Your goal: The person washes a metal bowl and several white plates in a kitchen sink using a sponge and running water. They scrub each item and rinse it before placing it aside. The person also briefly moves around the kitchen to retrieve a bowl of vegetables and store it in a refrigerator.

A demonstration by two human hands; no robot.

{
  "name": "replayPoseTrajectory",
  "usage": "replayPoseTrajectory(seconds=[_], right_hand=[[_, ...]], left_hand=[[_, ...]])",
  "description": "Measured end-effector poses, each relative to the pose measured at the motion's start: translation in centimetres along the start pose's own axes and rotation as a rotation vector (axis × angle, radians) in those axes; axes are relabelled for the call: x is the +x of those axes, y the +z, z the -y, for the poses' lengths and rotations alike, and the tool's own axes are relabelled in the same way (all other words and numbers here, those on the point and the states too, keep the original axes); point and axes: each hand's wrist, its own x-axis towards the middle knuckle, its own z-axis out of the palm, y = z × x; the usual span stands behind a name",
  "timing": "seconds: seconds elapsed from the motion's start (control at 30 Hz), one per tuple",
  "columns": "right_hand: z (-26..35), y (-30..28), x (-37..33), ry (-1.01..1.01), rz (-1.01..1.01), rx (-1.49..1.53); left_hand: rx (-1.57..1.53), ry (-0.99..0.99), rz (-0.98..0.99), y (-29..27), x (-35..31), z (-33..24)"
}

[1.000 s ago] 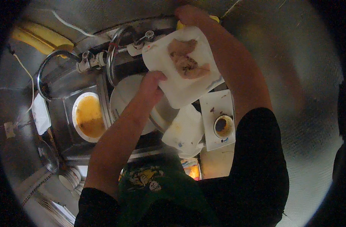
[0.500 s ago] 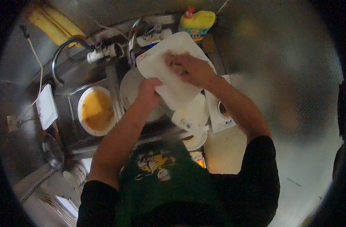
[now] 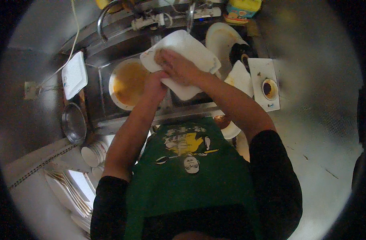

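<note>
My left hand [image 3: 155, 85] grips the near left edge of a white rectangular plate [image 3: 189, 42], which is tilted over the sink. My right hand [image 3: 179, 69] presses down on the plate's upper face, toward its left end. Bunched under its fingertips is a small brownish scrubbing pad [image 3: 160, 56], mostly hidden by the hand and blurred. A large round bowl [image 3: 129, 82] of cloudy orange-brown liquid sits in the left basin, just left of the plate.
Dirty white dishes [image 3: 267, 64], one bearing a small sauce cup [image 3: 269, 89], lie on the right. Behind the sink are a curved faucet [image 3: 101, 24] and a yellow detergent jug [image 3: 243, 10]. A white tray [image 3: 75, 76], dark pan [image 3: 75, 122] and stacked plates [image 3: 67, 192] line the left.
The whole view has shifted. My right hand has slid with the pad from the plate's middle toward its left end. The plate has turned and now sits nearer the bowl of liquid.
</note>
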Motion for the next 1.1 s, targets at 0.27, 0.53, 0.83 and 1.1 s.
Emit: replayPoseTrajectory(seconds=[0.27, 0.53, 0.83, 1.1], right_hand=[[-7.7, 0.1, 1.5, -0.065, -0.280, -0.400], [0.0, 4.4, 2.7, -0.032, -0.209, 0.154], [-7.6, 0.0, 3.3, 0.236, -0.516, 0.080], [-1.6, 4.9, 2.8, -0.036, -0.219, 0.204]], left_hand=[[-0.002, -0.034, 0.095, -1.1, -3.3, -2.2], [-0.095, -0.022, 0.072, -2.1, 0.8, -3.7], [0.139, -0.007, 0.037, -1.2, -1.6, -2.9], [0.006, 0.003, 0.131, -2.2, 0.3, -5.2]])
